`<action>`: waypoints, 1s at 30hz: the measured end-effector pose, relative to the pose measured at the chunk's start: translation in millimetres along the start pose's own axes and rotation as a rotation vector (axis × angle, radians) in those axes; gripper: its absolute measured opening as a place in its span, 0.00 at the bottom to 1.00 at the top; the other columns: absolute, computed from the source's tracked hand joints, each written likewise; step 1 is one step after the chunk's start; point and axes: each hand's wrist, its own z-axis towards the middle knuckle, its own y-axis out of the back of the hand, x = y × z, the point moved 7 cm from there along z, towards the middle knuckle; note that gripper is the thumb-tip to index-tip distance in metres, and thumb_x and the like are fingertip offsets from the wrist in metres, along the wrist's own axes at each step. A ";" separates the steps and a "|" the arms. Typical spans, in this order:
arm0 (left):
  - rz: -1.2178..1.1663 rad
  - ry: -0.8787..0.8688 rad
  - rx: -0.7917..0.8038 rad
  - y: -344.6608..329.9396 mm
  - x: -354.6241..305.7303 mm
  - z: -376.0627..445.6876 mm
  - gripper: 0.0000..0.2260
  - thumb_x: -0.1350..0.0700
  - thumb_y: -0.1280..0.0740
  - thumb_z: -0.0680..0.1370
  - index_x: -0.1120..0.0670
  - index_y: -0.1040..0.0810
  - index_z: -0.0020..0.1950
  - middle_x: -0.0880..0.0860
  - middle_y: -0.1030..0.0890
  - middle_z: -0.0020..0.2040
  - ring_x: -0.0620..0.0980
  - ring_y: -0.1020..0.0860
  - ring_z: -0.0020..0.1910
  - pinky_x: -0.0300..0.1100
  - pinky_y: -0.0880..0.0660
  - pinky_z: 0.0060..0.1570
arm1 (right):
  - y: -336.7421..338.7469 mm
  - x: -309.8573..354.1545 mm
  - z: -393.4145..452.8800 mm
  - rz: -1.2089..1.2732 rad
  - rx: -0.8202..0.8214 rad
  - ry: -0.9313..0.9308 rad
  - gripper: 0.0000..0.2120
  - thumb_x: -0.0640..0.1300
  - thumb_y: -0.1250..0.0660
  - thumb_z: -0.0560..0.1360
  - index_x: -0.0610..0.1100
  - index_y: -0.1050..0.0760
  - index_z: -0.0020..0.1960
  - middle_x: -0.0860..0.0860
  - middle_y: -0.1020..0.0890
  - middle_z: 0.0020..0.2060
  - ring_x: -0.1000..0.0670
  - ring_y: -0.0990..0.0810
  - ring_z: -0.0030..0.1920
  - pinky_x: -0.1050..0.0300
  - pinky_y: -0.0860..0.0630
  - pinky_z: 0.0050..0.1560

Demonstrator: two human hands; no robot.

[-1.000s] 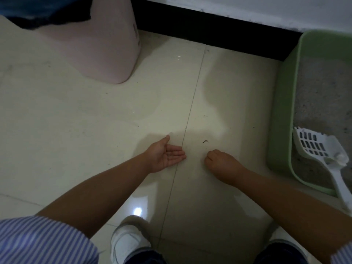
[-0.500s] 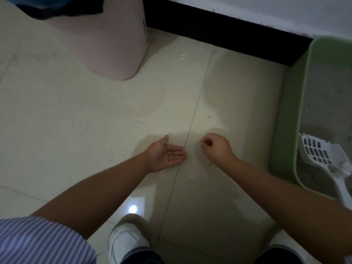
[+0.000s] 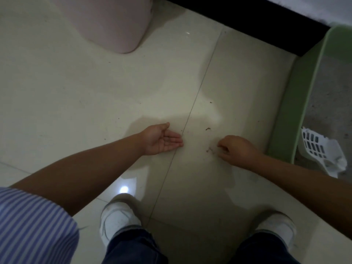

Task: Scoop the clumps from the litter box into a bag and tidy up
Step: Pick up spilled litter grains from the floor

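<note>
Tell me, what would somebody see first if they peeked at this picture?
Two bare arms reach down to a shiny cream tile floor: the left hand lies palm up, and the right hand curls its fingers beside some little brown crumbs. On the right stands a green litter box with a white slotted scoop in it, and a pale pink bin sits at the top.

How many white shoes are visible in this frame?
2. One white shoe is at the bottom centre-left, below the left hand; the other white shoe is at the bottom right, below the right forearm. Trouser legs cover their back parts.
</note>
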 end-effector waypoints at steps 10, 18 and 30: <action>0.001 0.003 -0.054 -1.2 0.1 -5.3 0.23 0.50 0.49 0.82 0.67 0.27 0.43 0.62 0.22 0.40 0.59 0.25 0.53 0.45 0.26 0.53 | -9.6 22.5 7.2 0.004 -0.318 0.161 0.02 0.36 0.33 0.60 0.37 0.24 0.32 0.42 0.23 0.26 0.42 0.23 0.23 0.61 0.27 0.22; -0.012 0.001 -0.053 -1.2 0.9 -4.5 0.22 0.50 0.48 0.82 0.67 0.26 0.43 0.62 0.21 0.38 0.61 0.25 0.59 0.47 0.32 0.63 | -14.3 42.9 9.4 -0.172 -0.124 0.240 0.14 0.41 0.47 0.78 0.33 0.27 0.53 0.40 0.24 0.49 0.43 0.25 0.50 0.59 0.36 0.41; -0.023 -0.001 -0.024 -0.2 0.3 -1.0 0.23 0.49 0.47 0.82 0.67 0.26 0.43 0.61 0.18 0.32 0.57 0.19 0.35 0.39 0.21 0.31 | -13.5 45.3 10.3 -0.317 -0.132 0.224 0.02 0.38 0.40 0.57 0.39 0.30 0.28 0.46 0.26 0.20 0.52 0.27 0.19 0.70 0.38 0.17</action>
